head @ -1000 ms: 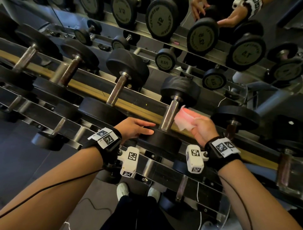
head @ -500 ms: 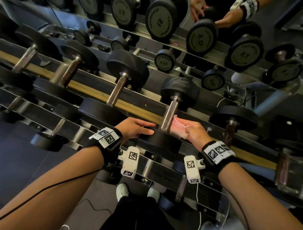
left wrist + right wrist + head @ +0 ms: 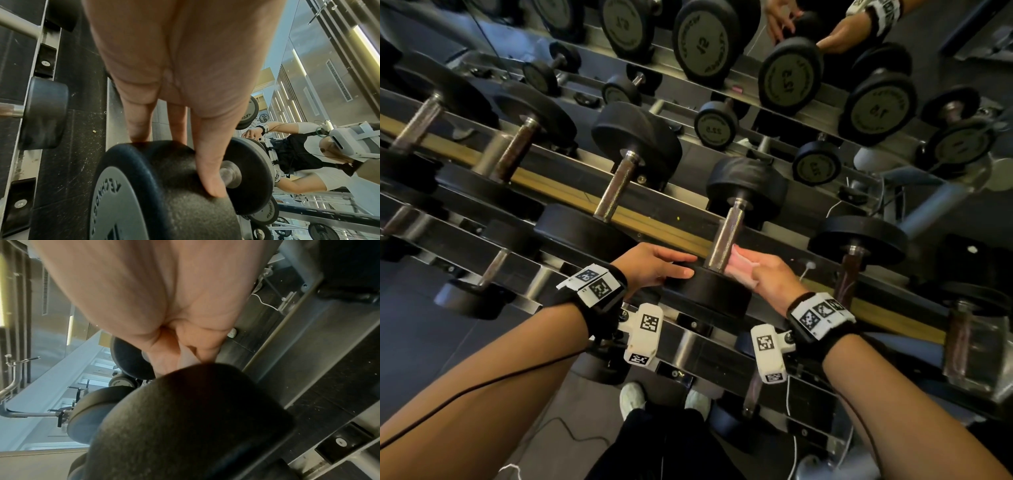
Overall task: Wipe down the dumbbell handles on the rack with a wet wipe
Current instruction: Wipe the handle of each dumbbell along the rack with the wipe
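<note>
Now right hand (image 3: 767,274) pinching wipe (image 3: 739,265), against handle (image 3: 724,236)

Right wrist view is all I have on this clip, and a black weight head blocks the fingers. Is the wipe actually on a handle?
Observer: Yes. In the head view the right hand presses the pink wet wipe against the lower end of the steel dumbbell handle.
Operator: What is the other hand doing?
Observer: The left hand lies with straight fingers on the near weight head of that dumbbell.
Operator: Does it touch the handle?
Observer: No. The left wrist view shows its fingertips only on the black rubber.
</note>
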Motion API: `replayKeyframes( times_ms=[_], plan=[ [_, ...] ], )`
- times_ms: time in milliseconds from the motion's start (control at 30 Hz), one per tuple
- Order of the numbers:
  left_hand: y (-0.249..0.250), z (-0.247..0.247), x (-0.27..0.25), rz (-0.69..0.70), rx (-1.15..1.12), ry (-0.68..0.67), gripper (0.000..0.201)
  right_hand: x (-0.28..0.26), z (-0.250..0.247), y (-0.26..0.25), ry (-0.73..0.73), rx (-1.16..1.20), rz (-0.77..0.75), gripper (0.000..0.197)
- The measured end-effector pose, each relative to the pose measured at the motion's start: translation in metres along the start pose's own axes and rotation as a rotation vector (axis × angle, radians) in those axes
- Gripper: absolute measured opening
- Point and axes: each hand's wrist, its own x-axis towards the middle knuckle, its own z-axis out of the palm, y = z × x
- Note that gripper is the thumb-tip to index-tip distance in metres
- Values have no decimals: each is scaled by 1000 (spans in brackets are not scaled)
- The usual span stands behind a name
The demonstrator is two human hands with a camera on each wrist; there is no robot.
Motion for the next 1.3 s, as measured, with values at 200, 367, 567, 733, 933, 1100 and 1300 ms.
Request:
replayKeyframes(
  times_ms=[200,367,567,733,933,1100,1300],
  plan=[
    [-2,0,-1,15,-2,-4,38,24,-11,-1,125,-113,-38,46],
    [-2,3,-3,21,-3,19,37,34,13,-1,60,-128,51,35],
    [-4,3,-4,19,18,31,37,19,6,11,48,15,43,39],
    [-6,0,-1,19,32,19,33,6,-14,12,-21,49,33,45],
    [-6,0,0,22,15,14,34,36,6,2,59,-121,22,32],
    [-6,1,-1,24,5,15,32,29,12,5,122,-87,29,41],
    [7,9,-2,129,159,67,41,-17,-5,-22,43,60,-50,45]
  ],
)
